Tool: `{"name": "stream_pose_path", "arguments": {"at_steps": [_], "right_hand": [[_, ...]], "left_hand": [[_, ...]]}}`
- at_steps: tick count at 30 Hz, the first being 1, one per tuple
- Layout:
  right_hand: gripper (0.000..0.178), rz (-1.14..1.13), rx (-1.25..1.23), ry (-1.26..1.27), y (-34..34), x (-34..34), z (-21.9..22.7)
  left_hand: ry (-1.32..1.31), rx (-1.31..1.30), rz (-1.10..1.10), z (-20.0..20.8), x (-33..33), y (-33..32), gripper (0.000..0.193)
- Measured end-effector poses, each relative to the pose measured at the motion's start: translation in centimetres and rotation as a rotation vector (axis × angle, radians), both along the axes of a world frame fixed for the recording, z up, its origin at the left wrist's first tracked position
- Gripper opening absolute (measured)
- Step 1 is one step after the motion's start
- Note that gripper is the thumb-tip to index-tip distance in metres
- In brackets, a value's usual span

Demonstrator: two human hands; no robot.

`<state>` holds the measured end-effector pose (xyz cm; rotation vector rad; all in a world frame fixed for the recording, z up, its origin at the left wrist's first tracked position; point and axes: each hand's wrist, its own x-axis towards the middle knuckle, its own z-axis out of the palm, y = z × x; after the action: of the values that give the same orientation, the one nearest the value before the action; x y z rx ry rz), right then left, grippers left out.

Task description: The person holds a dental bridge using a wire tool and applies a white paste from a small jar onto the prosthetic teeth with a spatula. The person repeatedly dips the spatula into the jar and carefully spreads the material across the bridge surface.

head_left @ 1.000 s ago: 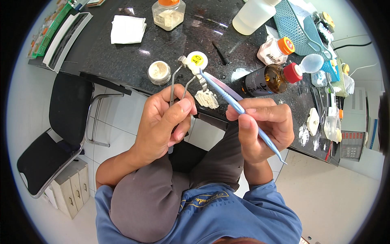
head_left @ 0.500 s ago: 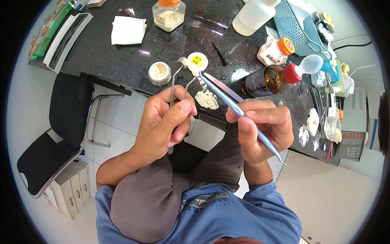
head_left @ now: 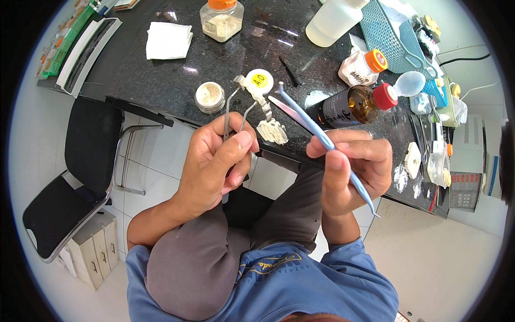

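My left hand (head_left: 210, 163) is closed around bent metal tweezers (head_left: 227, 115). Their curved tips hold a strip of small cream-coloured tooth-shaped pieces (head_left: 251, 87) just in front of a round white lid (head_left: 266, 77) with a yellow label. Pinched between the thumb and fingers of my right hand (head_left: 359, 166) is a slim blue double-ended modelling tool (head_left: 316, 129). Its upper tip is apart from the tooth-shaped pieces, to their right. A patch of ridged cream paste (head_left: 272, 132) lies on the table's near edge, below the pieces. Part of a pinkish pointed tool (head_left: 285, 108) shows behind the blue one.
An open jar of cream powder (head_left: 210, 97) stands left of the lid. A brown bottle (head_left: 348, 104) with a red cap lies right. Farther back are folded white tissue (head_left: 169, 41), an orange-capped jar (head_left: 221, 24), a translucent bottle (head_left: 333, 22) and a blue basket (head_left: 387, 40).
My right hand has shifted slightly right, and the blue tool's upper tip has lifted away from the tooth-shaped pieces. My left hand and the tweezers stay nearly in place.
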<state>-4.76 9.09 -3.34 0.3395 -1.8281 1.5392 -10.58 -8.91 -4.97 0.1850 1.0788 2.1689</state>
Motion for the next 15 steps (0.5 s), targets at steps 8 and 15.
{"name": "stream_pose_path", "arguments": {"at_steps": [8, 15], "right_hand": [[0.019, 0.014, 0.102, 0.018, 0.03, 0.22, -0.25], [0.019, -0.021, 0.09, -0.01, -0.03, 0.17, -0.21]], "left_hand": [[-0.051, 0.022, -0.041, 0.59, -0.1, -0.07, 0.019], [-0.031, -0.002, -0.042, 0.44, -0.17, -0.24, 0.021]]}}
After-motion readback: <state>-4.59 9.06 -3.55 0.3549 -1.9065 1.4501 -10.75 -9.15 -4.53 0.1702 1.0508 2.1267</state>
